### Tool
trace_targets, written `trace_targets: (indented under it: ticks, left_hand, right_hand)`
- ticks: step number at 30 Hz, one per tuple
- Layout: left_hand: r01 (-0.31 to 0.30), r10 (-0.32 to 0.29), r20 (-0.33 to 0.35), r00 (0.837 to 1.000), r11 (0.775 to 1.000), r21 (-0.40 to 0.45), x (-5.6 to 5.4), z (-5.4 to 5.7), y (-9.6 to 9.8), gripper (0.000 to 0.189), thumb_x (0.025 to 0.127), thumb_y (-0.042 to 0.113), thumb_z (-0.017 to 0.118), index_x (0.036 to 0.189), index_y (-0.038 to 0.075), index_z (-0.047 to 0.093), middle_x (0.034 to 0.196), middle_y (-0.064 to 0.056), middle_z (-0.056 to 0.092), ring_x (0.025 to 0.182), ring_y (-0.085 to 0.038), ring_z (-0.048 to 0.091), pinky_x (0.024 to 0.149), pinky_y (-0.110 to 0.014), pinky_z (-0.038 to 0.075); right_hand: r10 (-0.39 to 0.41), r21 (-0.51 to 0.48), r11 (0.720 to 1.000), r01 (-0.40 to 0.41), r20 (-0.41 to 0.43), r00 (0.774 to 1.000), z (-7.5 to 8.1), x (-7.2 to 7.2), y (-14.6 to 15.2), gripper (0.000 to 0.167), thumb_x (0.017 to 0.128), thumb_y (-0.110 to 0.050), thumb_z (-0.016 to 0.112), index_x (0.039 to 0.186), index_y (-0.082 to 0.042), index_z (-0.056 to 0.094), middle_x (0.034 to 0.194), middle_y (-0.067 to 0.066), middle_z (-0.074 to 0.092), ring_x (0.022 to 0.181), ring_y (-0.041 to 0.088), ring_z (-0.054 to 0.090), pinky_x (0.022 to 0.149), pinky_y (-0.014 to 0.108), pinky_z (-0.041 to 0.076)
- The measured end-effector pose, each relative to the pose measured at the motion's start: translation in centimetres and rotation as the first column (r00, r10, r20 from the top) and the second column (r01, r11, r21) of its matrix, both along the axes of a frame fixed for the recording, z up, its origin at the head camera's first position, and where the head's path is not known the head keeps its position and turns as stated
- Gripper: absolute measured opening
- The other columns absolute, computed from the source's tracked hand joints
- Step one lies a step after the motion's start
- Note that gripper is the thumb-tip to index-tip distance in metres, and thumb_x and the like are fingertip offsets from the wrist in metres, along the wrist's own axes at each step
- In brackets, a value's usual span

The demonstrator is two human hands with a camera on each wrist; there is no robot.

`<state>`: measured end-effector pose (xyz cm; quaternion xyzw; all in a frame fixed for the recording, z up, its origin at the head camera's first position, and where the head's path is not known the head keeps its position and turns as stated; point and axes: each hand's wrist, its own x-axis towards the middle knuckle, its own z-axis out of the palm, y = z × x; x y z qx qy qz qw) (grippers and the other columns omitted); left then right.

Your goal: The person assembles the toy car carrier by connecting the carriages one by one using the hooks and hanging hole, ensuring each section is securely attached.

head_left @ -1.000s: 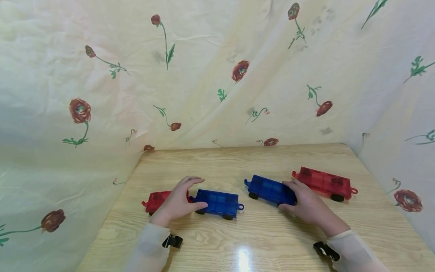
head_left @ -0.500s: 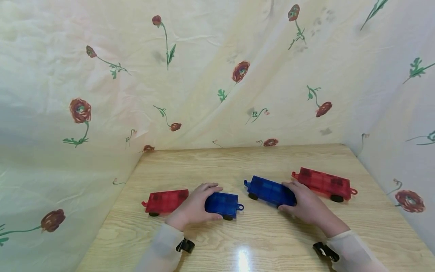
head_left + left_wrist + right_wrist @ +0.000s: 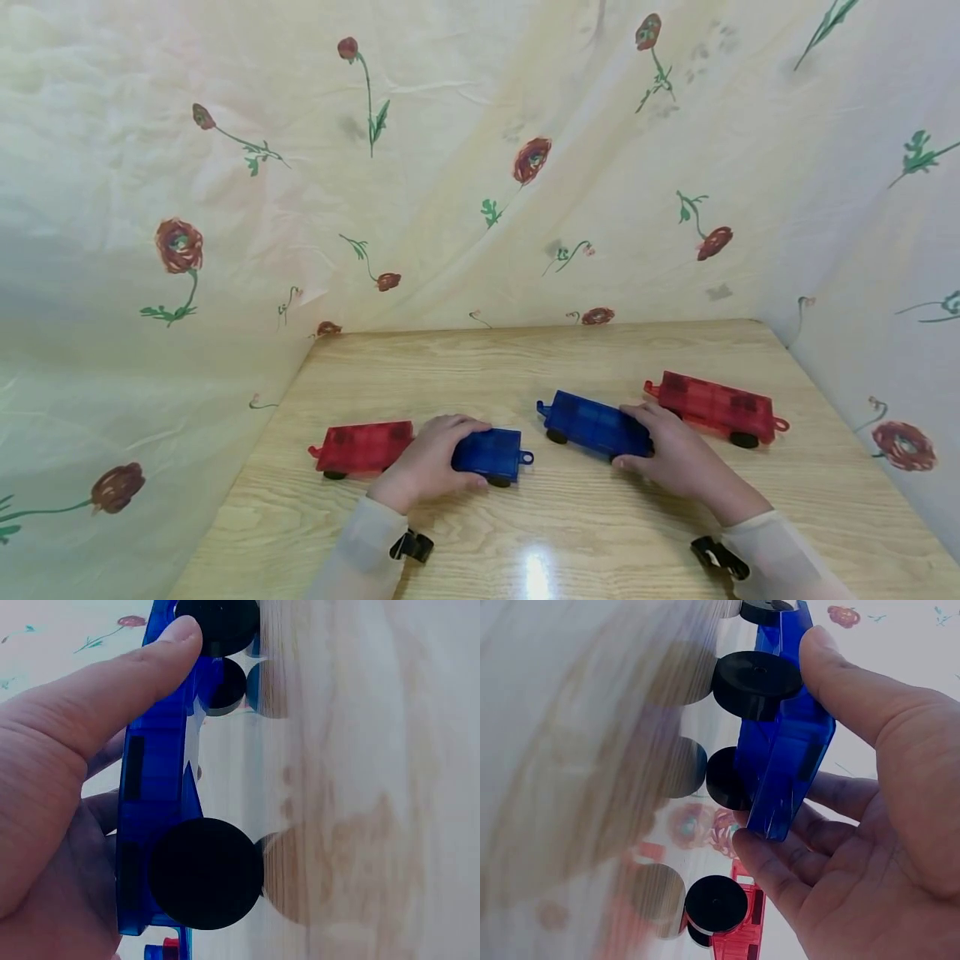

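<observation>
My left hand (image 3: pixel 429 457) has slid toward three o'clock. On the bench (image 3: pixel 480 367) it grips the left blue wagon (image 3: pixel 491 454) at six o'clock, my right hand (image 3: pixel 678 450) the right blue wagon (image 3: pixel 588 423) near five; probably light, stiff, slick, best pinched above the wheels (image 3: pixel 206 874).

Pale sheeting (image 3: pixel 435 125) printed with red flowers (image 3: pixel 532 161) on green stems rises behind the table (image 3: pixel 480 367) and along its left and right sides, softly creased. The table's light wood-grained top is glossy, with a bright white reflection (image 3: pixel 536 575) low in the head view.
</observation>
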<state>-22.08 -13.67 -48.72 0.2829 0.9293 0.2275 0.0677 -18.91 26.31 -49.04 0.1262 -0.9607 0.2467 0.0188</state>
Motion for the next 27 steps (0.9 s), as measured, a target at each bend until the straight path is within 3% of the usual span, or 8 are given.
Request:
trace_targets:
  ticks: [11, 21, 27]
  left_hand:
    - [-0.013, 0.013, 0.01, 1.0, 0.999, 0.05, 0.0, -0.2, -0.5, 0.079, 0.08, 0.056, 0.088, 0.149, 0.032, 0.058, 0.146, 0.008, 0.056, 0.139, -0.029, 0.045, 0.11, -0.058, 0.043]
    - [-0.038, 0.034, 0.051, 0.998, 0.995, 0.096, 0.0, -0.3, -1.1, 0.081, 0.079, 0.056, 0.089, 0.15, 0.034, 0.057, 0.147, 0.009, 0.055, 0.139, -0.028, 0.045, 0.109, -0.058, 0.044]
    - [-0.051, 0.043, 0.059, 0.997, 0.99, 0.132, -0.2, -0.3, -1.5, 0.083, 0.078, 0.056, 0.089, 0.15, 0.03, 0.057, 0.145, 0.009, 0.056, 0.137, -0.029, 0.046, 0.109, -0.059, 0.044]
  right_hand:
    - [0.004, -0.001, 1.0, -0.004, -0.009, 1.0, 0.1, 0.1, -0.1, 0.086, 0.085, -0.044, 0.088, 0.151, -0.002, 0.053, 0.153, 0.032, 0.045, 0.142, 0.057, 0.038, 0.104, 0.073, 0.041]
    - [0.037, -0.02, 0.999, -0.038, -0.02, 0.999, 0.2, 0.2, -0.3, 0.085, 0.085, -0.045, 0.088, 0.15, -0.003, 0.054, 0.142, 0.02, 0.056, 0.13, 0.046, 0.054, 0.102, 0.068, 0.047]
    - [0.068, -0.024, 0.997, -0.069, -0.027, 0.997, 0.1, 0.4, -0.4, 0.085, 0.084, -0.045, 0.088, 0.15, -0.003, 0.054, 0.139, 0.018, 0.057, 0.129, 0.044, 0.056, 0.102, 0.067, 0.047]
